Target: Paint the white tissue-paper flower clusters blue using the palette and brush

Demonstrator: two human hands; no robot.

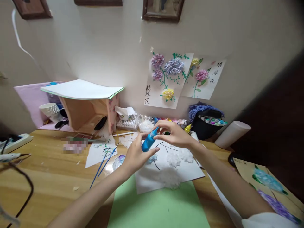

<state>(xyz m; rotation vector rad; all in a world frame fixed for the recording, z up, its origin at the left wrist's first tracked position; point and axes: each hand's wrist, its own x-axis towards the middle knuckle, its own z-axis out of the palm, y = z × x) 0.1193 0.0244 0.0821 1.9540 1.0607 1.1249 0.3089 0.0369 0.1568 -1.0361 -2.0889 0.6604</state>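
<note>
A small blue paint bottle (148, 143) is tilted above the work, its nozzle pointing up and to the right. My left hand (136, 153) is wrapped round the bottle's body. At the top, my right hand (171, 133) pinches the nozzle or its cap between thumb and fingers; which of these cannot be made out. Below the hands lies a white sheet (147, 180) with drawn dark stems, white ruffled flower clusters (174, 159) and a bluish cluster (152, 159) partly hidden by my left thumb. Under that sheet is a green sheet (156, 209).
Two blue brushes (102, 164) rest on a painted paper scrap (91, 156) at left, near a paint palette (118, 162). A pink box (89, 110) and paper cups (50, 110) stand behind. At right are a black bucket (204, 128), a white roll (234, 134) and a flower picture (268, 180).
</note>
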